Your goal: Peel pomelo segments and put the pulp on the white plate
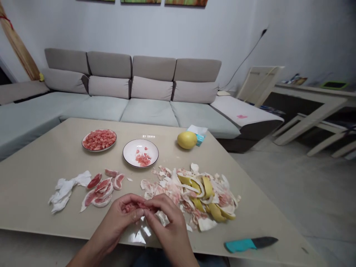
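Note:
Near the table's front edge, my left hand (124, 215) and my right hand (167, 216) meet, both closed on a piece of pink pomelo flesh (132, 207). Fingers hide much of that piece. To the left lie several unpeeled pomelo segments (101, 191) with pale membrane on them. Just right of my hands spreads a heap of yellow pomelo peel and torn membrane (200, 193). A white plate (129, 152) with a dark rim stands beyond my hands and holds a few pink pieces. Farther left, a second plate (97, 150) is piled with pink pomelo flesh (99, 139).
A knife (250, 244) with a turquoise handle lies at the front right. A whole yellow pomelo (187, 140) sits at the back right beside a tissue pack (199, 138). Crumpled white tissue (65, 191) lies at left. A grey sofa (150, 111) stands behind the table (33, 185).

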`<control>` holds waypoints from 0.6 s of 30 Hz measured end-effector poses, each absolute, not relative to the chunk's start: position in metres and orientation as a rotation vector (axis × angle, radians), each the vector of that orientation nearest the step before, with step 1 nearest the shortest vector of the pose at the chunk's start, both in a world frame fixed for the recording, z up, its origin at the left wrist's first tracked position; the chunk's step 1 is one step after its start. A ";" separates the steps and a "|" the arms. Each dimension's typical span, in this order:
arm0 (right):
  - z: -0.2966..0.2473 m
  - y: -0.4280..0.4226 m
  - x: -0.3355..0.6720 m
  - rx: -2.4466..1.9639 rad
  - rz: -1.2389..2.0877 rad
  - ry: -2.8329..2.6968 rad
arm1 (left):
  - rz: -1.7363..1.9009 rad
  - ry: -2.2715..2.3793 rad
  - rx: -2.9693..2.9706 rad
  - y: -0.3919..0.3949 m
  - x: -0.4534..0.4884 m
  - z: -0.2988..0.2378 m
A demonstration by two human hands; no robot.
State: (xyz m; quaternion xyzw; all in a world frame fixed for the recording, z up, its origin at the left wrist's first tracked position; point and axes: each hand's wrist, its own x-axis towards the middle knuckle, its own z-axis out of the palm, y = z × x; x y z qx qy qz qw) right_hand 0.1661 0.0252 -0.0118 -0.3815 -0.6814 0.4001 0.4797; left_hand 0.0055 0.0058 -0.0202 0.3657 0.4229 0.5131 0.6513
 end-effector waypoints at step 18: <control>-0.013 0.026 0.172 -1.011 1.337 -1.420 | 1.194 0.809 0.475 0.009 0.013 -0.017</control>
